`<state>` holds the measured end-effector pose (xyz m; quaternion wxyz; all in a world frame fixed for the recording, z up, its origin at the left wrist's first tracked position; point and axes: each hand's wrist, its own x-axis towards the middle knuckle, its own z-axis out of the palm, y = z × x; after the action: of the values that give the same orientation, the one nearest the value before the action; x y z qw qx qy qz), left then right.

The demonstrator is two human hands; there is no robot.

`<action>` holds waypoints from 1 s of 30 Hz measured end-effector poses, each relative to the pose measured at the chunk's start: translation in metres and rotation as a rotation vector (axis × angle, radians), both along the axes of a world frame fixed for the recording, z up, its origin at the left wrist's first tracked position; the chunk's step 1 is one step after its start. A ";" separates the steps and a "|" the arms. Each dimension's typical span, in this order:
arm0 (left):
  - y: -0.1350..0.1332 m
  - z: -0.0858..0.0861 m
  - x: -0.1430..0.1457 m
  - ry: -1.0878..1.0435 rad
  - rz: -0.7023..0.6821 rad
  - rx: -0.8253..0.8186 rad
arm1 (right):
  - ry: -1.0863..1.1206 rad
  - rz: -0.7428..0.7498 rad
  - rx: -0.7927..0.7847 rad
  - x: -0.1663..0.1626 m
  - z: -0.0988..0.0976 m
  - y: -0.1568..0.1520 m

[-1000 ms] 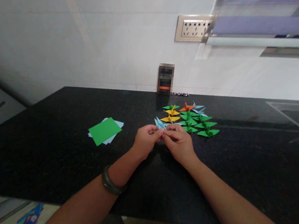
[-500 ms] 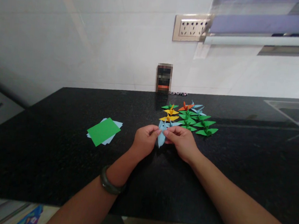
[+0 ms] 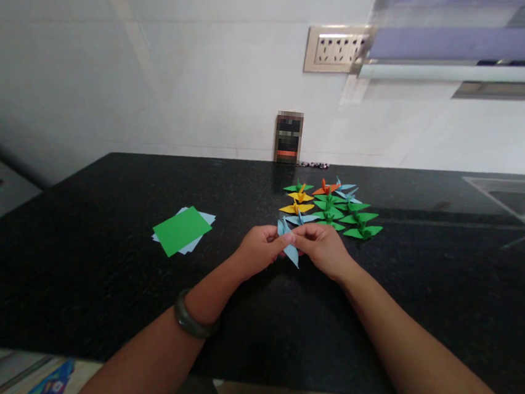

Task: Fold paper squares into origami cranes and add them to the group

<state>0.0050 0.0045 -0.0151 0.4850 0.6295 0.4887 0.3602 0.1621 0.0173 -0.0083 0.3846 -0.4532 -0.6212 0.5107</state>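
A light blue folded paper crane (image 3: 292, 255) is pinched between both hands above the dark counter, its pointed lower end tilted to the right. My left hand (image 3: 261, 249) is closed on it from the left, thumb pressed on its front. From the right, my right hand (image 3: 322, 249) grips it with thumb and fingers. Just beyond the fingers stand several finished paper cranes in rows: green (image 3: 364, 231), yellow (image 3: 297, 208), orange (image 3: 325, 188) and light blue (image 3: 301, 219). The fingertips hide part of the held paper.
On the left of the black counter (image 3: 96, 280) lies a small stack of green and pale blue paper sheets (image 3: 182, 231). A phone-like dark object (image 3: 288, 140) leans on the wall, a beaded strap (image 3: 314, 165) beside it. A sink (image 3: 522, 200) is at the far right.
The held blue paper has turned, so its lower tip now points down to the right. My left thumb has moved right across its front.
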 end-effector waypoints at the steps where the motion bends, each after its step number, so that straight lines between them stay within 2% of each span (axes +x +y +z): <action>1: 0.000 0.000 0.000 0.011 0.006 0.001 | -0.043 -0.004 0.059 0.001 -0.001 0.001; 4: 0.000 0.001 0.002 -0.001 0.070 -0.005 | -0.112 -0.047 0.190 0.000 -0.005 0.002; 9: -0.002 0.005 0.005 -0.089 0.258 0.044 | -0.057 0.017 0.038 -0.009 -0.011 -0.002; 14: -0.002 0.004 0.006 -0.198 0.384 0.023 | -0.019 0.011 -0.039 -0.013 -0.007 -0.005; 19: 0.000 0.004 0.007 -0.454 0.342 -0.129 | -0.068 0.067 -0.033 -0.003 -0.003 -0.002; 23: 0.002 0.007 0.004 -0.495 0.305 -0.233 | -0.145 0.158 -0.032 0.006 -0.001 0.001; 26: 0.003 0.008 0.001 -0.471 0.292 -0.282 | -0.085 0.076 -0.025 0.008 0.001 0.003; 30: 0.000 0.007 0.001 -0.438 0.211 -0.309 | 0.167 -0.070 -0.020 0.002 0.002 0.003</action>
<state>0.0061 0.0045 -0.0078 0.6290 0.4009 0.4844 0.4572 0.1641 0.0198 -0.0064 0.4481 -0.4341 -0.5657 0.5391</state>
